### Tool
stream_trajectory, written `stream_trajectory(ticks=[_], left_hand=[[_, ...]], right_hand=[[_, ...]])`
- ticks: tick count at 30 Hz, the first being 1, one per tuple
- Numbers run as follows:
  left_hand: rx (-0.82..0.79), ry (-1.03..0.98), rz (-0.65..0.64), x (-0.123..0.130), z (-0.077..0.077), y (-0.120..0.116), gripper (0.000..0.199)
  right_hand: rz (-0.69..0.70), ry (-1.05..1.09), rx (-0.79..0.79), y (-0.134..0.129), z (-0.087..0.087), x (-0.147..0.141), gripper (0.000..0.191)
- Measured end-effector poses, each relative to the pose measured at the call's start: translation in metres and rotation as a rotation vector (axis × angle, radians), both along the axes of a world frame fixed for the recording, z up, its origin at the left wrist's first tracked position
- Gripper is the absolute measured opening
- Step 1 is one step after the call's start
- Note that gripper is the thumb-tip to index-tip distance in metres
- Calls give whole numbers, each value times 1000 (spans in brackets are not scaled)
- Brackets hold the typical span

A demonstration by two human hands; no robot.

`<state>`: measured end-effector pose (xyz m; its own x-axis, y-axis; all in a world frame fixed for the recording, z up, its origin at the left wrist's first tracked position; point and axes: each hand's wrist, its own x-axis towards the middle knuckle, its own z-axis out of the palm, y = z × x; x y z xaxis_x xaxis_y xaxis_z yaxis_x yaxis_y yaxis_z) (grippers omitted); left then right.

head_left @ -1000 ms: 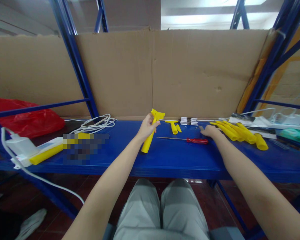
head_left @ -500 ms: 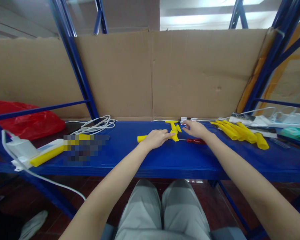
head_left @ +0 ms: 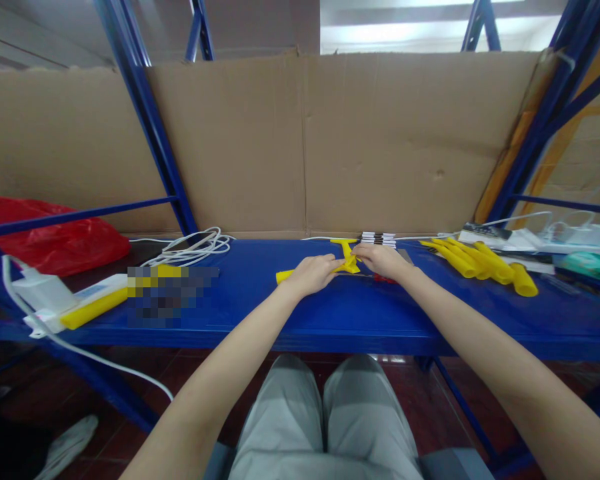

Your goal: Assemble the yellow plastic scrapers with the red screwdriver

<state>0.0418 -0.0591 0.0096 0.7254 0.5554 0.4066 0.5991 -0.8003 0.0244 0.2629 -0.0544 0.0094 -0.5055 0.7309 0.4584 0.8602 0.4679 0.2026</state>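
Person's L hand (head_left: pixel 314 275) grips a yellow T-head tube (head_left: pixel 284 276) on the blue shelf (head_left: pixel 250 307), left of the red screwdriver handle (head_left: pixel 383 278); R hand (head_left: pixel 380 259) is at its head, can't tell if gripping. Blk/wht strip stack (head_left: pixel 378 239) behind handle, yellow tubes (head_left: pixel 473 260) well right.

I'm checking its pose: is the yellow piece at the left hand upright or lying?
Lying: the yellow piece stretches sideways beneath the left hand.
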Motion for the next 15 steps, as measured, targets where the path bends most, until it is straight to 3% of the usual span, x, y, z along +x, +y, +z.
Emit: stream_trajectory(ticks=[6, 10, 15], left_hand=[[-17, -70, 21, -5, -2, 8, 35], [-42, -157, 20, -11, -1, 17, 35], [-50, -207, 33, -17, -1, 24, 34]], right_hand=[[-175, 234, -30, 7, 3, 13, 27], [-374, 577, -164, 16, 5, 20, 18], [-528, 983, -339, 20, 9, 11, 26]])
